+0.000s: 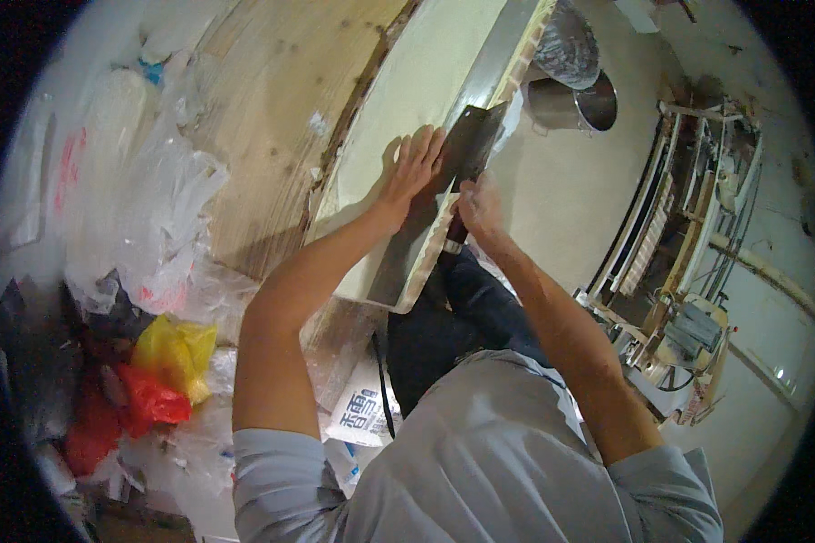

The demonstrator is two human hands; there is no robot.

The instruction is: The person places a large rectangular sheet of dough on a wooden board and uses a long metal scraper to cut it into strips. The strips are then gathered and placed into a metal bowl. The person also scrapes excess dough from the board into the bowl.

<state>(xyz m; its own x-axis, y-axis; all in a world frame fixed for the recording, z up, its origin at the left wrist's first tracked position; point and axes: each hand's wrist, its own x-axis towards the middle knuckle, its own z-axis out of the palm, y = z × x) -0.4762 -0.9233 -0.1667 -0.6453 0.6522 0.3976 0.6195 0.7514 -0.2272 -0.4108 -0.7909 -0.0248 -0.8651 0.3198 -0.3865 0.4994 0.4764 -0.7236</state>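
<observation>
A long pale-yellow slab, possibly dough, lies along the edge of a wooden work table. A long flat metal strip rests on it near its right side. My left hand presses down flat, fingers spread, at the strip's left edge. My right hand grips the dark handle of a cleaver. Its broad blade lies over the strip and the slab's edge, pointing away from me. A narrow, wavy-edged margin of the slab shows to the right of the strip.
Bare wooden tabletop extends left of the slab. Clear plastic bags heap at the left, with yellow and red bags below. A printed white sack lies low. On the right floor stand a metal bucket and a machine frame.
</observation>
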